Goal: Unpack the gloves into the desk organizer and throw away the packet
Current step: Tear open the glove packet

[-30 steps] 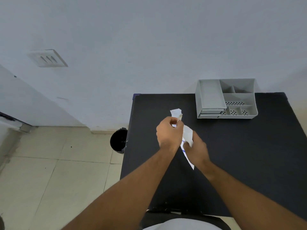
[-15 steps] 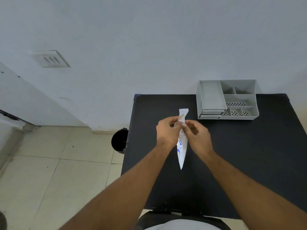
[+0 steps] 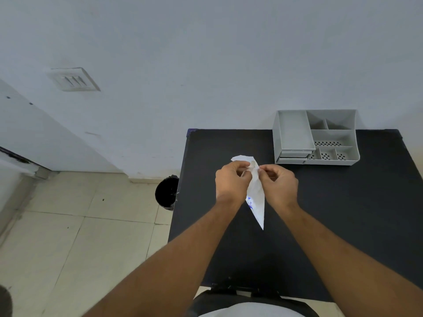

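The white packet (image 3: 256,197) hangs in the air above the black worktop (image 3: 343,213), pinched at its top end between your two hands and tapering down to a point toward you; blue print shows on its lower left face. A torn flap of the packet stands up behind your left hand (image 3: 231,183), bent toward the wall. Your left hand is closed on the packet's upper left edge, thumb and fingers curled tight; your right hand (image 3: 278,186) is closed on the upper right edge in a fingertip pinch, knuckles up. The two hands sit just beside each other, nearly touching at the paper. Whether gloves are inside cannot be told from here. The grey desk organizer (image 3: 317,137) stands at the far edge of the worktop against the wall, well apart from the packet, to your right; its compartments look bare. On the tiled floor (image 3: 68,243) just left of the worktop stands a black bin (image 3: 166,192).
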